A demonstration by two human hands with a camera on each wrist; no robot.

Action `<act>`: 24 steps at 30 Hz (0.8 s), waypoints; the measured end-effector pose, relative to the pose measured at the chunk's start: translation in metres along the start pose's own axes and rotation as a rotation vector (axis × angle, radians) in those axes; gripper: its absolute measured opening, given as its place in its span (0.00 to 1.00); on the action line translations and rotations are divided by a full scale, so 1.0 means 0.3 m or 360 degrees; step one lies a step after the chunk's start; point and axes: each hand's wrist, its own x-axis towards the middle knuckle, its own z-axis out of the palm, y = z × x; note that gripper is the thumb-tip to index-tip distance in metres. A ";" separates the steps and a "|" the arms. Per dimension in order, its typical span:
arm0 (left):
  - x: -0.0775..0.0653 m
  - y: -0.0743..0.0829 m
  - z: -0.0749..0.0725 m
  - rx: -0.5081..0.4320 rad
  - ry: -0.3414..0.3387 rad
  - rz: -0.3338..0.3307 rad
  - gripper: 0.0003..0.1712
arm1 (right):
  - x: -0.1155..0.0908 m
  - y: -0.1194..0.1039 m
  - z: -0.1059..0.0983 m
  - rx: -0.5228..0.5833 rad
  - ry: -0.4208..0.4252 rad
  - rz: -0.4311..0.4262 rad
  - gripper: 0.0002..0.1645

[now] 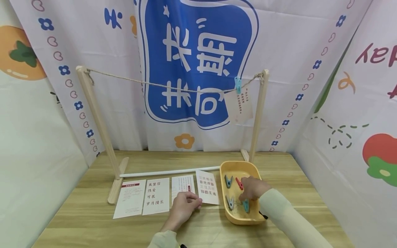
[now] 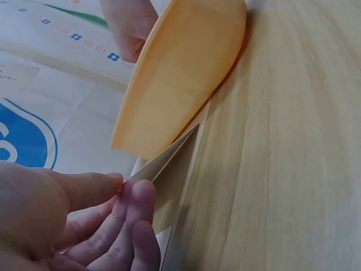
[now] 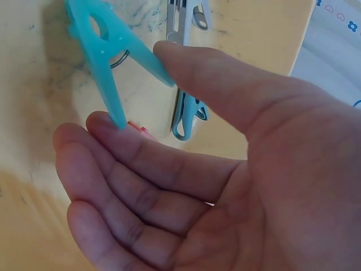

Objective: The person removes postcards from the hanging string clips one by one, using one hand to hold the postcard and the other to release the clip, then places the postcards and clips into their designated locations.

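My left hand pinches the lower left edge of a printed card between thumb and fingers. In the left wrist view that card is tilted up off the tabletop on the held side. Inside a yellow tray, my right hand has its thumb and index fingertip on the two handles of a teal clothespin, pinching it. A red clothespin, a dark green one and a pale grey one lie around that hand in the tray.
Three more cards lie in a row to the left, among them a red-headed card. Behind them runs a white rod. A twine line spans two wooden posts; a blue clothespin hangs a card near its right end.
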 end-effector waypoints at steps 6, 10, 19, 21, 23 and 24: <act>0.002 0.008 0.011 0.0157 0.0013 0.0045 0.06 | 0.004 0.007 0.005 0.0004 0.0016 -0.0024 0.24; 0.005 0.012 0.018 0.0292 0.0028 0.0060 0.06 | 0.009 0.011 0.008 -0.0006 0.0032 -0.0012 0.21; 0.005 0.038 0.027 0.0527 0.0032 0.0100 0.07 | -0.001 -0.001 0.003 -0.0093 0.0070 -0.0023 0.20; 0.004 0.039 0.030 0.0546 0.0027 0.0094 0.07 | 0.002 -0.003 0.005 -0.0105 0.0074 -0.0019 0.20; 0.005 0.038 0.032 0.0555 0.0021 0.0092 0.08 | 0.006 -0.004 0.008 -0.0118 0.0081 -0.0013 0.20; 0.007 0.038 0.034 0.0560 0.0018 0.0090 0.08 | 0.009 -0.003 0.009 -0.0124 0.0083 -0.0010 0.20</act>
